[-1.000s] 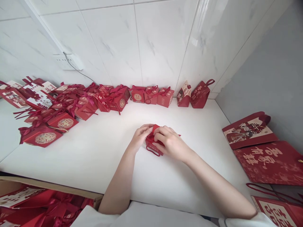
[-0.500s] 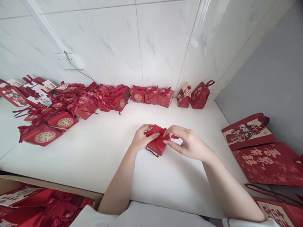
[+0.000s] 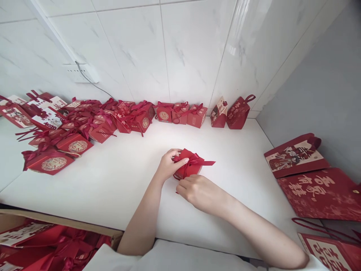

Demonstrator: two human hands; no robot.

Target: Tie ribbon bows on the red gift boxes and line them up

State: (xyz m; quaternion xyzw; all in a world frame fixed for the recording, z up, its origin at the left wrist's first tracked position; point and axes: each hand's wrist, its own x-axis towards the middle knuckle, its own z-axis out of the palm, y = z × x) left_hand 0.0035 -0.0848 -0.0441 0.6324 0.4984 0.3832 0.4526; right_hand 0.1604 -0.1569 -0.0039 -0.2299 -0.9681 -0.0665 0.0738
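A small red gift box (image 3: 195, 170) sits on the white tabletop in front of me, with a red ribbon (image 3: 208, 163) in a bow on its top. One ribbon tail sticks out to the right. My left hand (image 3: 169, 164) grips the box from its left side, thumb pressed on top by the bow. At the near side of the box, my right hand (image 3: 199, 192) is closed, knuckles up, with its fingertips turned down and mostly hidden. A scrap of red ribbon shows just below those fingers, at their left end.
Several finished-looking red boxes with ribbons (image 3: 58, 162) crowd the left and back of the white table (image 3: 118, 180). Two handled boxes (image 3: 238, 114) stand by the tiled wall. Flat red packages (image 3: 318, 194) lie along the right, and a carton (image 3: 117, 238) of red items is at lower left.
My right hand has moved from the bow's right side down to the near side of the box, drawing ribbon toward me. My left hand keeps its hold on the box.
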